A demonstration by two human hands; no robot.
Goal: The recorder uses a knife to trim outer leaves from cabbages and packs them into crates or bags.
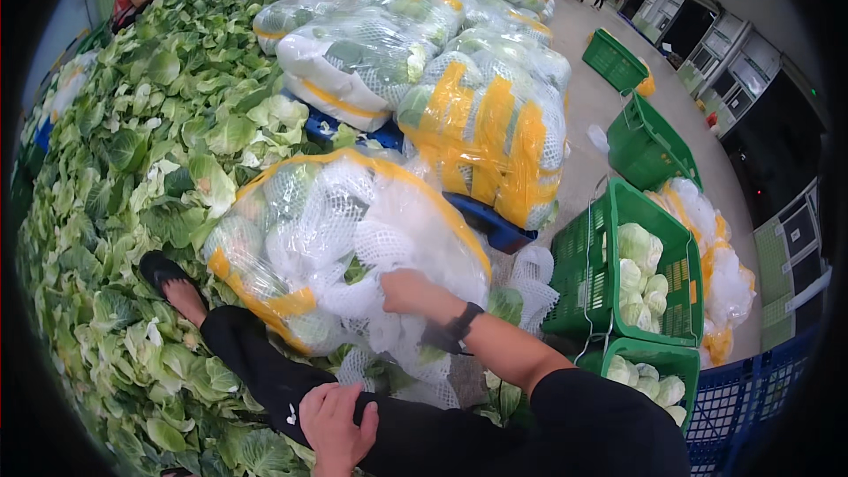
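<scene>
Black short-sleeved top (601,415); forearms bare. Black wrist strap (463,321) fitted behind the right fingers (390,290). Black trousers (252,358) bear a small white marking (291,413) just beside the left fingers (311,406). Black low-cut shoe (162,268), beyond the left fingers; ankle bare.

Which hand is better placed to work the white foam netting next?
Probably the right hand: it is at the foam netting, over the yellow-edged plastic bag. The left hand rests on the leg, farther off.
</scene>
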